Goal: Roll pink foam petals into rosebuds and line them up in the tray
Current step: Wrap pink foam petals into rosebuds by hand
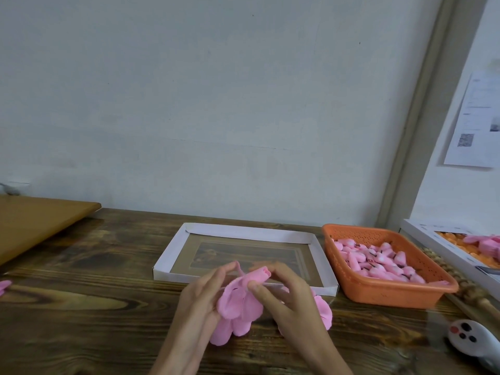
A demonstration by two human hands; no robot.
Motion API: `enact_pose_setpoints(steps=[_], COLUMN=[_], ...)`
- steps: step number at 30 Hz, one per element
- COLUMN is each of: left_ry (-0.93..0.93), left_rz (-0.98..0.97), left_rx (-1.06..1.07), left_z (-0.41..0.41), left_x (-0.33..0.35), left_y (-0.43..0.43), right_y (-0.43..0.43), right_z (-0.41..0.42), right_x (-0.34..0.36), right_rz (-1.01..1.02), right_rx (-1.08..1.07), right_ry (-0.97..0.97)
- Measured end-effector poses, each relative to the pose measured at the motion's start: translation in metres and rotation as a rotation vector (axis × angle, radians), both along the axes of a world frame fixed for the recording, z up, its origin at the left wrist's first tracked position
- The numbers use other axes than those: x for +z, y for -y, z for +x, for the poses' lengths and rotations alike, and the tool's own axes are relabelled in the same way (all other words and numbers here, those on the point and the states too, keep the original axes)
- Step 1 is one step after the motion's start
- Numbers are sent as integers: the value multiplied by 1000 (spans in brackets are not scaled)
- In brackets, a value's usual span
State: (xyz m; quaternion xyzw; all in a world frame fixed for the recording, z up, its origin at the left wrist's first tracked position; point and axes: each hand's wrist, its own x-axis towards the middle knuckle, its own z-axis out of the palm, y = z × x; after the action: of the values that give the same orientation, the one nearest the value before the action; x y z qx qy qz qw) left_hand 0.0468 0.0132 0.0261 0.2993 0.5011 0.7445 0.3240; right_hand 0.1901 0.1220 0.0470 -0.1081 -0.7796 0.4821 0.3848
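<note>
Your left hand (205, 292) and right hand (288, 297) pinch a part-rolled pink foam petal strip (239, 309) near the tray (173, 254); slacken those fingers (281, 272) and the bud (261, 276) may spring open.

craft workroom, wooden table (81, 307), orange basket (378, 289)

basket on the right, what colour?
Orange, perforated walls, holding pink foam pieces; head view.
</note>
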Motion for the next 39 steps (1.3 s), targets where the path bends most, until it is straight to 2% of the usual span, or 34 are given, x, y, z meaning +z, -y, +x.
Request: enact_pose_setpoints(steps=[5,9,13,19,21,27,33,39], left_ry=[-74,-84,-97,114,132,18,-256,-244], left_rz=[53,105,114,176,187,184,150,170], left_rx=[-78,-44,-24,-121,-121,-39,46,42], left_z=[9,12,13,16,16,18,25,31], left_x=[7,6,4,0,-1,-4,4,10], left_y=[3,1,-2,-2,-1,0,6,8], right_y=[1,3,7,13,14,15,14,11], right_z=[4,7,8,9,10,10,13,16], right_x=[0,3,8,13,14,18,21,21], right_rz=[167,209,174,5,-15,-119,-35,-63], right_rx=[-106,-123,-99,-60,-59,-77,-96,-27], right_ry=[44,47,18,17,-9,-33,-5,2])
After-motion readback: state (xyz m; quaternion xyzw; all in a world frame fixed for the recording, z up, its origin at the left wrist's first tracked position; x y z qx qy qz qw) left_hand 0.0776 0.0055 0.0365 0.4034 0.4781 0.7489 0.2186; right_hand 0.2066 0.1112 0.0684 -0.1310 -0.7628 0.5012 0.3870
